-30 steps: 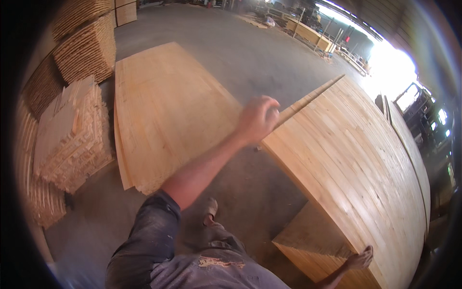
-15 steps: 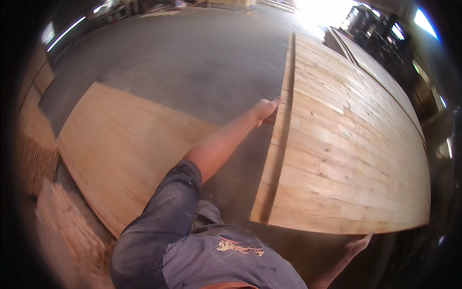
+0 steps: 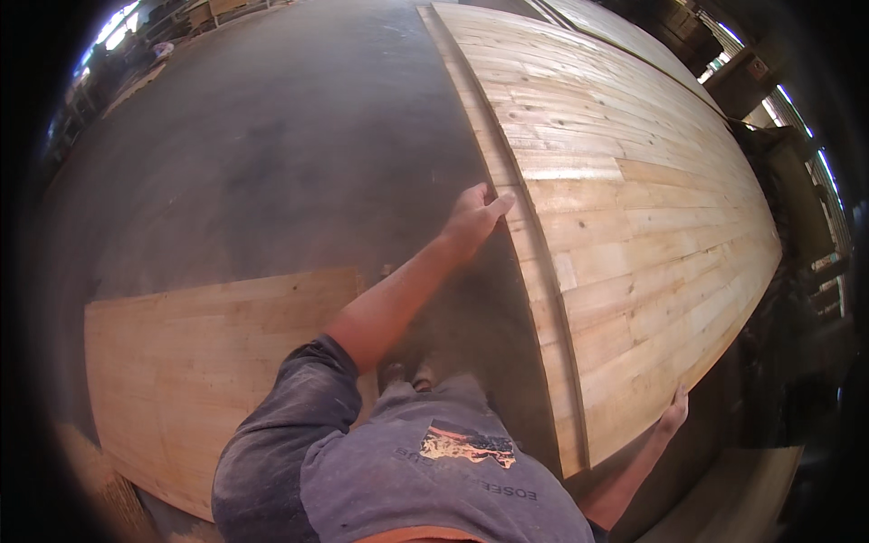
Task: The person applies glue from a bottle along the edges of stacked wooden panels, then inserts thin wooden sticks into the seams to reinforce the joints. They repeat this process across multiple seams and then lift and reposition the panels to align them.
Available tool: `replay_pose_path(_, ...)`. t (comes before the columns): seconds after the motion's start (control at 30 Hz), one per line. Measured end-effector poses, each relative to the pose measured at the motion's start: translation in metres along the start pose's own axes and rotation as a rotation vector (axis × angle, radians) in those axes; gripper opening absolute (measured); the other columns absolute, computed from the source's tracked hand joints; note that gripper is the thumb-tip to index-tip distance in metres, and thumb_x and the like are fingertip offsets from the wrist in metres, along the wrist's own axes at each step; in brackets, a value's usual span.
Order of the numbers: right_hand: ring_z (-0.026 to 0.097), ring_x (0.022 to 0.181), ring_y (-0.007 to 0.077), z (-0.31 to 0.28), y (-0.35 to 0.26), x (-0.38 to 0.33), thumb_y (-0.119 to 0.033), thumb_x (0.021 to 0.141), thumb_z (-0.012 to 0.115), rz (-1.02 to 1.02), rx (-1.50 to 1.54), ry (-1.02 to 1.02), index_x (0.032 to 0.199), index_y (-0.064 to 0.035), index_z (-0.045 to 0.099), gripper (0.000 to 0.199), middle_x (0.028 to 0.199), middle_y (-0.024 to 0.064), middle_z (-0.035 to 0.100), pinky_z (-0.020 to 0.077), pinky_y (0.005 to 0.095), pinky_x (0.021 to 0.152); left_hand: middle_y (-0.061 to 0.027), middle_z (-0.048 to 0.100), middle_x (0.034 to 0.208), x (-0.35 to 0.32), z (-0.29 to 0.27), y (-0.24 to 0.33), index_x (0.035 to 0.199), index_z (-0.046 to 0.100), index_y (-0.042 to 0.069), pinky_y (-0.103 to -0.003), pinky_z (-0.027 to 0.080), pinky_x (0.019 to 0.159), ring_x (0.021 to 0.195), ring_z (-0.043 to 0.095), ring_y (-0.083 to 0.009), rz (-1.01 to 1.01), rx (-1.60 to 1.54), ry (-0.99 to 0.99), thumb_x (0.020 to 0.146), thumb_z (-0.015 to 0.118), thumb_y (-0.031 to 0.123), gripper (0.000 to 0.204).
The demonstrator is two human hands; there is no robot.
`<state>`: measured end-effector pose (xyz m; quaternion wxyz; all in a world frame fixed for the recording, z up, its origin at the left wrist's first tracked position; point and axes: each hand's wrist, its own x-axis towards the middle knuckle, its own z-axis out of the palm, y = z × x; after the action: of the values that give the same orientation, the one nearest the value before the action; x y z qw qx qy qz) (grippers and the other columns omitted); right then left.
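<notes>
A large pale wooden panel (image 3: 643,235), made of joined strips, lies on top of another wooden panel (image 3: 549,339) whose left border sticks out beneath it. My left hand (image 3: 475,215) is closed on that protruding left border, its thumb on top and its fingers out of sight below. At the near right, my right hand (image 3: 673,416) holds the near edge of the upper panel, fingertips showing over the edge. The palm is hidden under the wood.
Another wooden panel (image 3: 217,353) lies low to my left. Behind the panels at the far right is a further pale board (image 3: 625,36). A board (image 3: 742,498) sits low at the near right. The grey floor (image 3: 272,154) stretches ahead on the left.
My view has swung to the right, so the panels appear further left and turned. My left thumb now shows on top of the border. Both hands stay at the panels' edges.
</notes>
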<state>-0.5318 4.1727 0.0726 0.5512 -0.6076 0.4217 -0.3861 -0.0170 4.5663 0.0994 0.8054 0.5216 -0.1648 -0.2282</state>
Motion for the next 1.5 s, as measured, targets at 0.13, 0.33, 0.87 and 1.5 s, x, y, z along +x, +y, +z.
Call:
replay_pose_path(0.13,0.069,0.130,0.0308,-0.015,0.009,0.000,-0.033,0.122,0.049,0.004,0.043,-0.036,0.158,0.0100,0.051,0.056,0.148,0.0209,0.066,0.0558,0.0392,0.111,-0.0007,0.073,0.108,0.013,-0.019,-0.008,0.126,0.069,-0.001,-0.026,0.053,0.079,0.092,0.064,-0.0061,-0.030,-0.078,-0.097,0.109,0.075,0.020,0.028)
replay_pose_path(0.33,0.069,0.130,0.0313,0.006,-0.006,-0.020,-0.033,0.122,0.044,-0.013,0.055,-0.057,0.155,0.0090,0.054,0.054,0.148,0.0214,0.066,0.0582,0.0423,0.110,-0.0016,0.074,0.099,0.003,-0.011,-0.005,0.113,0.071,-0.001,-0.027,0.052,0.077,0.087,0.065,-0.0078,-0.005,-0.091,-0.023,0.111,0.074,0.027,0.028)
replay_pose_path(0.87,0.066,0.135,0.0422,0.240,-0.178,-0.168,-0.035,0.114,0.065,-0.029,-1.214,0.600,0.154,0.0054,0.060,0.057,0.148,0.0253,0.067,0.0504,0.0486,0.116,-0.0128,0.075,0.113,0.292,-0.184,0.099,0.115,0.073,0.000,-0.043,0.057,0.096,0.107,0.070,-0.0288,1.162,0.825,0.096,0.110,0.070,0.009,0.011)
replay_pose_path(1.5,0.072,0.087,0.0452,0.558,-0.129,-0.169,-0.026,0.112,0.044,-0.614,-1.155,0.828,0.110,0.0076,0.077,0.047,0.099,0.0253,0.078,0.0574,0.0536,0.085,-0.0195,0.081,0.095,0.410,-0.183,0.121,0.095,0.077,-0.001,-0.048,0.059,0.084,0.091,0.080,-0.0406,1.220,0.809,-0.345,0.117,0.040,0.044,0.063)
